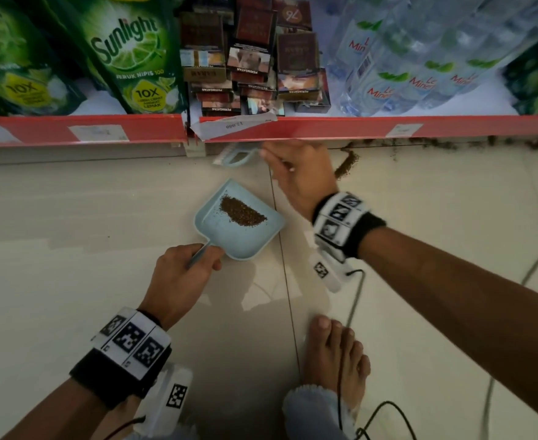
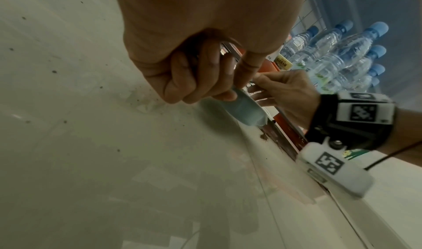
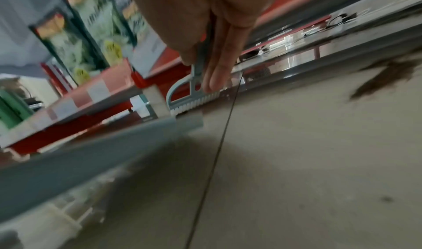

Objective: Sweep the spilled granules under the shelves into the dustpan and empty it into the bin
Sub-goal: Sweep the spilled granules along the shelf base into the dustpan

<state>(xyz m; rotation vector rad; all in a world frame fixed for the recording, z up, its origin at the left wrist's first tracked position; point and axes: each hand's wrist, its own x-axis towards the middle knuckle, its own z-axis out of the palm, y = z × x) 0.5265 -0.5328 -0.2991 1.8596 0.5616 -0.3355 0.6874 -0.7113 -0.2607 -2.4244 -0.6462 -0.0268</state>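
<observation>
A pale blue dustpan (image 1: 223, 239) lies on the floor tiles with a heap of brown granules (image 1: 241, 211) in it. My left hand (image 1: 182, 271) grips its handle (image 2: 242, 108) from below. My right hand (image 1: 296, 176) holds a small pale blue brush (image 1: 234, 156) by its handle, the white bristles (image 3: 196, 103) just above the floor under the red shelf edge (image 1: 356, 127), beyond the pan. A streak of spilled granules (image 1: 346, 165) lies to the right of the brush, and more granules (image 1: 452, 143) run along the shelf base.
The shelf above carries green detergent pouches (image 1: 128, 58), cigarette packs (image 1: 248, 58) and water bottles (image 1: 420, 58). A loose paper price tag (image 1: 232, 127) hangs off the shelf edge. My bare foot (image 1: 337, 354) and a black cable (image 1: 350, 312) are on the tiles at lower right.
</observation>
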